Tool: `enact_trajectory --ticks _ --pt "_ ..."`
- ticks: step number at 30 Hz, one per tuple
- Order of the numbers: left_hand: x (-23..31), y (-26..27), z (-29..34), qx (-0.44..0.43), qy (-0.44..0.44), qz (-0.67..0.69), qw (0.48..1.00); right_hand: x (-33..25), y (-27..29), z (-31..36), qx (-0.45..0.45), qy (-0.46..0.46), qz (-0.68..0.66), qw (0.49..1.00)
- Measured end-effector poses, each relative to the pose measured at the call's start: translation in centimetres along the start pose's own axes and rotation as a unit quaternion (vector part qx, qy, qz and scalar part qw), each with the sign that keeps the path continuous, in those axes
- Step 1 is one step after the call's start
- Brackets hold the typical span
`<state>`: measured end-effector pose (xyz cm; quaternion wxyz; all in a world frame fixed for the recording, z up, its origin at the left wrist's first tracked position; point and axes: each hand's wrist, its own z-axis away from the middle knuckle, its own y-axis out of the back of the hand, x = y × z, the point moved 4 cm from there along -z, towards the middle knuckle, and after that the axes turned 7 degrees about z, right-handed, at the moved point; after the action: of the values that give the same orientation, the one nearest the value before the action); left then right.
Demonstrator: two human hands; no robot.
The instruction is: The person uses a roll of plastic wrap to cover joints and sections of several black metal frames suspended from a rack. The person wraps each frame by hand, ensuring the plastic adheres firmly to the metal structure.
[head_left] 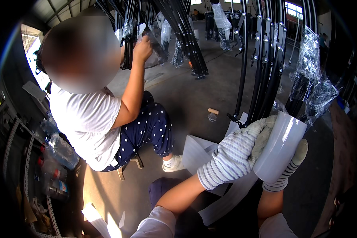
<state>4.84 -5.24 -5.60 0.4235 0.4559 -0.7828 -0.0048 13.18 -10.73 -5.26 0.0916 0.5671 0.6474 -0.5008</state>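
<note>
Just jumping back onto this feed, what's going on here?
The person's gloved left hand is against the side of a tilted roll of clear film, its fingertips partly hidden; the gloved right hand holds the roll from behind. Black rods stand just beyond, with crumpled clear wrap around those at right. At left, a seated co-worker has a raised hand at another black bundle.

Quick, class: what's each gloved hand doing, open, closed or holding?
Left hand: fingers curled beside the roll; cannot tell if it grips anything.
Right hand: behind the roll, apparently holding it; fingers mostly hidden.
</note>
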Motion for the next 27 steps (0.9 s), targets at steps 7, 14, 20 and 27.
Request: enact_trajectory --ticks 7,14,20,27 --pt "-0.7 -0.1 0.3 0.006 -0.005 -0.021 1.0 -0.2 0.2 0.1 0.0 -0.003 0.019 1.0" --pt "-0.9 -0.3 0.3 -0.006 0.013 -0.04 0.999 0.1 0.2 -0.2 -0.026 0.003 -0.002 1.0" --pt "-1.1 -0.3 0.4 0.004 -0.006 -0.046 0.999 -0.2 -0.1 -0.1 -0.039 -0.011 0.011 0.999" --pt "-1.0 -0.3 0.2 -0.016 0.022 -0.026 0.999 0.0 0.1 -0.1 -0.02 -0.009 -0.001 1.0"
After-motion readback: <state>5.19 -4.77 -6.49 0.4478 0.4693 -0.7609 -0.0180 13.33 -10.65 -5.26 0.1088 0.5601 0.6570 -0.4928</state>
